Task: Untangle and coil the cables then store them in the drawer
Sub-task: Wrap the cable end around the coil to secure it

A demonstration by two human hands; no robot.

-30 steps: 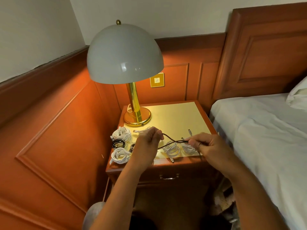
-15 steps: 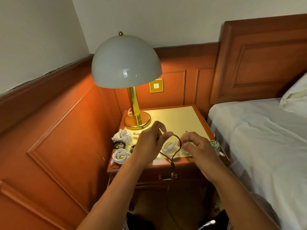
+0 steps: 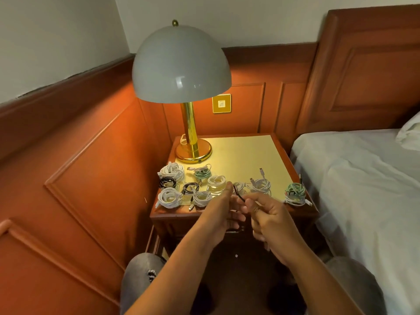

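A thin black cable (image 3: 239, 194) runs between my two hands just in front of the nightstand (image 3: 238, 155). My left hand (image 3: 221, 211) holds it with thumb and fingers. My right hand (image 3: 264, 212) pinches the other part with curled fingers. Most of the cable is hidden behind my hands. Several coiled cables lie along the nightstand's front: white coils (image 3: 171, 170) (image 3: 169, 197) at the left, small black coils (image 3: 168, 182), and a green and white coil (image 3: 295, 193) at the right corner. The drawer front (image 3: 172, 226) below the top is closed, mostly behind my hands.
A brass lamp (image 3: 193, 151) with a white dome shade (image 3: 180, 64) stands at the nightstand's back left. A bed with white sheet (image 3: 363, 189) lies close on the right. Wood panelling (image 3: 91, 167) closes the left side. My knees (image 3: 141, 273) are below.
My hands have come closer together and the black cable's loop between them has shrunk to a short stretch. The view has shifted so more coils on the nightstand show.
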